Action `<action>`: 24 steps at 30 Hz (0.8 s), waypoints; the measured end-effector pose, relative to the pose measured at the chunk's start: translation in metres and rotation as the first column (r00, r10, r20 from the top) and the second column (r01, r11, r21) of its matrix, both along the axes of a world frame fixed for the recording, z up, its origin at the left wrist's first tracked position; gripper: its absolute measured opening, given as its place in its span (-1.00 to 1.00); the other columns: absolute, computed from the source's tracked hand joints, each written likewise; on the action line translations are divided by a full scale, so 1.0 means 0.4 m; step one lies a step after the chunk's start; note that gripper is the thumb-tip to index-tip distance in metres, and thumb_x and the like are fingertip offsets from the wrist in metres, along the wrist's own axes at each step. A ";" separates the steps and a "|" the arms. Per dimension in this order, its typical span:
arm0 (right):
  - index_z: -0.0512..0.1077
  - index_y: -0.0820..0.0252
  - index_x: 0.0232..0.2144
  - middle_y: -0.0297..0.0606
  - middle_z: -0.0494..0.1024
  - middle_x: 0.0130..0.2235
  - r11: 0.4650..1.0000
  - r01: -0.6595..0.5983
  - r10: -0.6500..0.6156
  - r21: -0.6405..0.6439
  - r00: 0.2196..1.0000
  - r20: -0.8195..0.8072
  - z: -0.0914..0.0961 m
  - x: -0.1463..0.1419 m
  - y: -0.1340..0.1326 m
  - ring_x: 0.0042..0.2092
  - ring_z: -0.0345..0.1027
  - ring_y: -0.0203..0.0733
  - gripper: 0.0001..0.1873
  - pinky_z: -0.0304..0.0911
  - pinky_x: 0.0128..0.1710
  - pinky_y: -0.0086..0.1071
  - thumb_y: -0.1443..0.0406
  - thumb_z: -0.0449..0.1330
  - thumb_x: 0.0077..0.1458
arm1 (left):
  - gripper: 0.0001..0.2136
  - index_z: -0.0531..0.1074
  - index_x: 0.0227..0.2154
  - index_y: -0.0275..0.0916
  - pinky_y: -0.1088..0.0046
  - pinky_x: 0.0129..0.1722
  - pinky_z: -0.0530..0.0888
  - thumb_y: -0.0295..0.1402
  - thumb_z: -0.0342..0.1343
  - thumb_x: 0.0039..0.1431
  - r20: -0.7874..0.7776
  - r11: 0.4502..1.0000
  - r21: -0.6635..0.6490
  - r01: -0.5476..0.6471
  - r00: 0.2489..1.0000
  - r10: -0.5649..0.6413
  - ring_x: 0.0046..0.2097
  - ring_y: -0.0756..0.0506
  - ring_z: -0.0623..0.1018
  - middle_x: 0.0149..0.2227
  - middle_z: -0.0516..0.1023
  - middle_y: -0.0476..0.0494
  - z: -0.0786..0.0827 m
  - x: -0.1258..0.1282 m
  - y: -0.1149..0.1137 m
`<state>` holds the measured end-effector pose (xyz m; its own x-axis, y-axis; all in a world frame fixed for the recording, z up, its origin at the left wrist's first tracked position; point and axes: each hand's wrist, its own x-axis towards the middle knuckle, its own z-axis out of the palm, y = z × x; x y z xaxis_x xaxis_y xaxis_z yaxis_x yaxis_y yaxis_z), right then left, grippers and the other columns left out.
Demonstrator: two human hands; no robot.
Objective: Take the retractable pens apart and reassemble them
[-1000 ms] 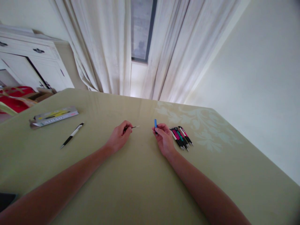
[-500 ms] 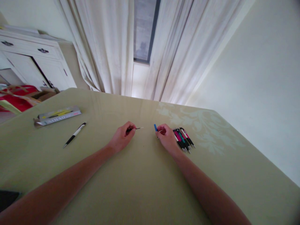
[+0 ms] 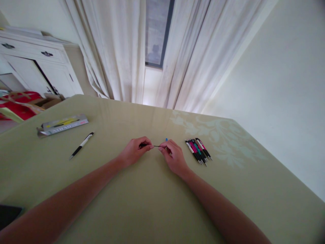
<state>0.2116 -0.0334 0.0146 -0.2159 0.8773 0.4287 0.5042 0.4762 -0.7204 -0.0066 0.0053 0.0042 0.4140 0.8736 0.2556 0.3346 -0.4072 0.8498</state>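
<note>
My left hand (image 3: 135,151) is closed in a pinch on the dark end of a thin pen refill (image 3: 155,146), which lies level over the green tablecloth (image 3: 152,203). My right hand (image 3: 173,156) is closed round a blue pen barrel (image 3: 166,139), only its tip showing above the fingers. Its fingertips meet the refill's other end. Both hands almost touch at the table's middle. A bundle of several pens (image 3: 198,150), pink, teal and black, lies just right of my right hand.
A black-and-white pen (image 3: 81,145) lies alone to the left. Beyond it sits a flat pen box (image 3: 62,124). A white cabinet (image 3: 35,67) and red items (image 3: 15,106) stand past the left edge. Curtains (image 3: 122,51) and a wall close the far side.
My right hand has moved left from beside the pen bundle to meet my left hand. The refill's free end, bare before, is now at my right fingertips.
</note>
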 end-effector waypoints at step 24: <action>0.50 0.16 -0.23 -0.25 0.52 -0.26 0.995 -0.038 0.009 0.095 0.960 0.281 -0.013 0.002 0.003 -0.20 0.39 -0.19 -0.86 0.26 -0.12 -0.33 0.23 0.18 0.32 | -0.85 0.49 -0.19 -0.21 0.38 -0.15 0.48 -0.30 0.05 0.39 -0.150 0.945 0.304 0.122 0.986 -0.079 -0.18 -0.08 0.55 -0.23 0.57 -0.10 -0.008 0.006 -0.007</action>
<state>0.2122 -0.0321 0.0095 -0.3597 0.8271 0.4319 0.6669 0.5516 -0.5011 -0.0043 0.0023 0.0010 0.5450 0.7112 0.4441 0.3797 -0.6816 0.6255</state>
